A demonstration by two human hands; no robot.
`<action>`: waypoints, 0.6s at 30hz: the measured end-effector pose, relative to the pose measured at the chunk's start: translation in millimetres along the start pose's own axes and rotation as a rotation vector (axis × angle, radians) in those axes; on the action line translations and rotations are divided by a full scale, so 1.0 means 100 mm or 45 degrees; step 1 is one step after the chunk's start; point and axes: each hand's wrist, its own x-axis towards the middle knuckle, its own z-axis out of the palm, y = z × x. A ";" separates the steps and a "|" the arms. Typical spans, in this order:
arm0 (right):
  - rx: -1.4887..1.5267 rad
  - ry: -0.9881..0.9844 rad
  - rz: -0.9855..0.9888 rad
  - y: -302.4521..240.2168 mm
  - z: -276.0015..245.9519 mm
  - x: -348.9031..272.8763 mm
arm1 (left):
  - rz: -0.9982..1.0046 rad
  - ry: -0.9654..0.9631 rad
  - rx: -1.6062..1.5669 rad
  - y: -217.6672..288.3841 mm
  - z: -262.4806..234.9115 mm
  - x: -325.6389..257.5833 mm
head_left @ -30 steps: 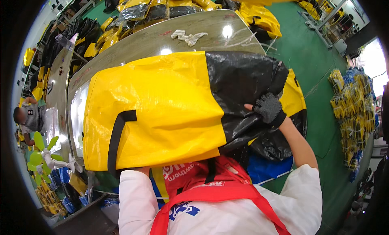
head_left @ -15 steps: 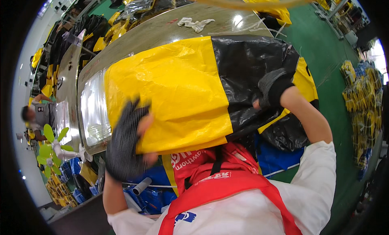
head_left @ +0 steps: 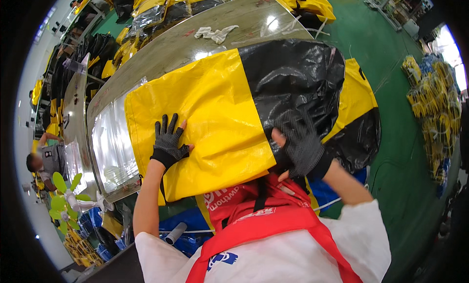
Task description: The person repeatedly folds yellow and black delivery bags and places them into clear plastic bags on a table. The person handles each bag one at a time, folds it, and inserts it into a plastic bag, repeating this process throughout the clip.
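As seen in the head view, the bag (head_left: 205,83) is a broad, flat, glossy piece, with a yellow panel on the left and a creased black one on the right, the two meeting along a straight seam. It lies over the near side of a tabletop (head_left: 166,61), its near edge close to the person's red apron (head_left: 259,205). A clear plastic sheet (head_left: 112,151) lies at its left and a crumpled white cloth (head_left: 216,34) beyond it; a second yellow-and-black piece (head_left: 359,92) shows at its right. Around stand a green floor (head_left: 391,53), tied bundles (head_left: 432,122), a green-bladed fan (head_left: 60,205) and, far left, another person (head_left: 53,158). The gloved left hand (head_left: 170,141) rests palm down on the yellow panel, fingers spread, grasping nothing. The right hand (head_left: 300,144), blurred, is over the black panel beside the seam, partly spread; whether it grips the material cannot be told.
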 end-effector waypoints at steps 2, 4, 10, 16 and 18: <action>-0.268 0.271 0.044 0.04 0.63 -0.30 | 0.179 0.020 -0.139 0.03 -0.26 0.30; -0.015 0.249 0.138 0.09 0.49 -0.32 | 0.469 0.198 -0.444 0.51 -0.77 0.82; -0.074 -0.249 0.144 0.30 -0.78 0.83 | 1.034 0.146 -0.200 0.94 -0.02 1.25; 0.273 -0.718 0.400 1.66 0.14 1.68 | 0.769 0.080 -0.241 0.19 -0.31 0.58; 0.357 -0.740 0.478 1.76 0.26 1.65 | 0.572 0.049 -0.220 -0.20 -0.23 0.01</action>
